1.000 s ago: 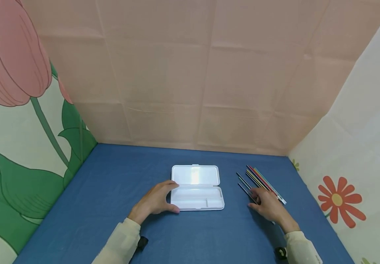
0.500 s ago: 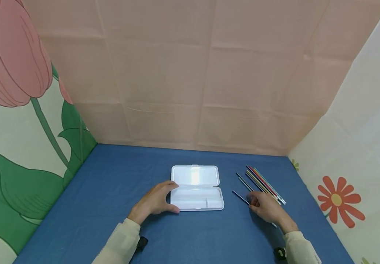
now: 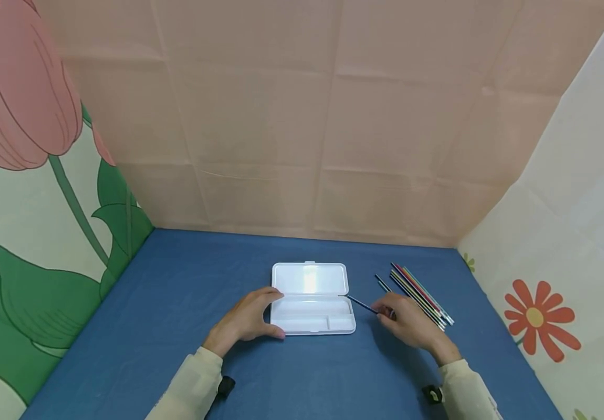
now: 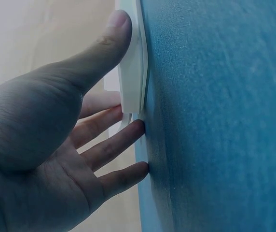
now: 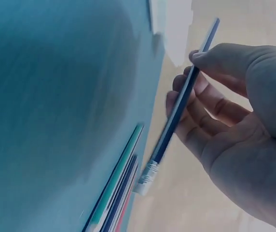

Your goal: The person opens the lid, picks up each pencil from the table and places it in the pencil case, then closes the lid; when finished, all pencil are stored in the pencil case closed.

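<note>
- in front of me, a person's right hand (image 3: pixel 411 321) holds a dark blue pencil (image 3: pixel 362 304), pinched between thumb and fingertips; the lower fingers curl loosely behind it.
- the pencil's slim end juts out ahead of those fingers, leftward and away from the person; its pale eraser end slants back towards the loose pencils in the right wrist view.
- a white case (image 3: pixel 299 322) lies just to the left of the pinching fingers, its long axis running left to right, so the pencil slants across that line. this angle seems the relation that matters most.
- the slim end reaches the case's right side near the hinge; i cannot tell whether it touches.
- beyond the left hand's fingertips, the lid (image 3: pixel 291 279) is folded back flat; inside the tray, a small divider stands nearer the right hand.
- the left hand (image 3: pixel 249 315) is at the case's left end, thumb and fingers spread wide: the thumb rests along the near wall, fingers reach the end, and the lowest fingertips meet the blue cloth (image 3: pixel 281 385).
- the loose pencils (image 3: pixel 421 293) lie beyond and right of the right fingers.
</note>
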`<state>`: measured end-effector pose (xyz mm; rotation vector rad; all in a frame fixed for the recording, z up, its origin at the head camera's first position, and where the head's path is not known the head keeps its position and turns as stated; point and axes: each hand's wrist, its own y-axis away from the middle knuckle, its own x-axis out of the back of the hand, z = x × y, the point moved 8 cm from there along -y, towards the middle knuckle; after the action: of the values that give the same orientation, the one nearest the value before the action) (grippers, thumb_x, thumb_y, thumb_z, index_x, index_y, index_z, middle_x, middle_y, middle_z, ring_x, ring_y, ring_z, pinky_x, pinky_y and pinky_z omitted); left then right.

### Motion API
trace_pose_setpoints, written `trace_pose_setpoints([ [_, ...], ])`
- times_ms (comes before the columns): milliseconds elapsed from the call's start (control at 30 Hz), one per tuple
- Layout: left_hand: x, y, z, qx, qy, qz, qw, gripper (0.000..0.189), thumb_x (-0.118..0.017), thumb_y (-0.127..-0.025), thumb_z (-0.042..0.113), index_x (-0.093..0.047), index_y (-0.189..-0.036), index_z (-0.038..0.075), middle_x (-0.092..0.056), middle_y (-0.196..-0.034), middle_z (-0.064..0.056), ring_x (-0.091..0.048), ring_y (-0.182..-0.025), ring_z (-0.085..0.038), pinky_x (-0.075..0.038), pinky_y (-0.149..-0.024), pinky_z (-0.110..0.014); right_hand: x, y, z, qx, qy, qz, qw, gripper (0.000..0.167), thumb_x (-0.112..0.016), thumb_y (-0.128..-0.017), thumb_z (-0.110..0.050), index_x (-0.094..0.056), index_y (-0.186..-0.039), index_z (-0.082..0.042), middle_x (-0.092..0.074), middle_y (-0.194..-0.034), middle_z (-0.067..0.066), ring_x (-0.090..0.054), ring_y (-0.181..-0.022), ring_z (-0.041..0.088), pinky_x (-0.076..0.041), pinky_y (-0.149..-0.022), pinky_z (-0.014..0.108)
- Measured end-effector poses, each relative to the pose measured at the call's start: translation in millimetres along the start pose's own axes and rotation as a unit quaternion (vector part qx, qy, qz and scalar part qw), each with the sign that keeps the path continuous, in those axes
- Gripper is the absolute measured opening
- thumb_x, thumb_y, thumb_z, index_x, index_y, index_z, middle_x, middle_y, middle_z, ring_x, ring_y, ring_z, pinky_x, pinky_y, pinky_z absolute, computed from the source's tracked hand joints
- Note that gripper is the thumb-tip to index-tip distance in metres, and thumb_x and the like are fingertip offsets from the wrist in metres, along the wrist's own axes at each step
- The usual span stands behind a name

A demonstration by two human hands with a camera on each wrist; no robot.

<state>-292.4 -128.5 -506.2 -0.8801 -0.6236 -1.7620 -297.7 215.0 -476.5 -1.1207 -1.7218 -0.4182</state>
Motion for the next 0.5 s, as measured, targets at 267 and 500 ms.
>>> trace_pose_setpoints([
  [267, -1.6, -0.8, 0.4, 0.005, -0.004, -0.004, 1.0000, 0.092, -0.106, -0.079, 0.034, -0.066, -0.155, 0.002, -0.061, -0.166, -0.020, -0.059, -0.152, -0.043, -0.049, -0.128, -0.063, -18.2, -26.6, -31.9, 0.041, -0.012, -0.006, 0.9990, 0.019, -0.077, -0.104, -0.001, -0.085, -0.119, -0.008, -0.075, -0.100, -0.003, -0.061, -0.087, 0.001, -0.056, -0.072, 0.024],
  [500, -1.5, -3.0, 2.7, 0.005, -0.006, -0.006, 1.0000, 0.092, -0.106, -0.079, 0.034, -0.065, -0.155, 0.002, -0.060, -0.166, -0.019, -0.059, -0.153, -0.044, -0.048, -0.129, -0.063, -38.7, -47.2, -45.5, 0.035, -0.018, -0.024, 0.9990, 0.020, -0.078, -0.103, 0.000, -0.085, -0.116, -0.012, -0.078, -0.104, 0.000, -0.063, -0.089, 0.005, -0.058, -0.077, 0.025],
])
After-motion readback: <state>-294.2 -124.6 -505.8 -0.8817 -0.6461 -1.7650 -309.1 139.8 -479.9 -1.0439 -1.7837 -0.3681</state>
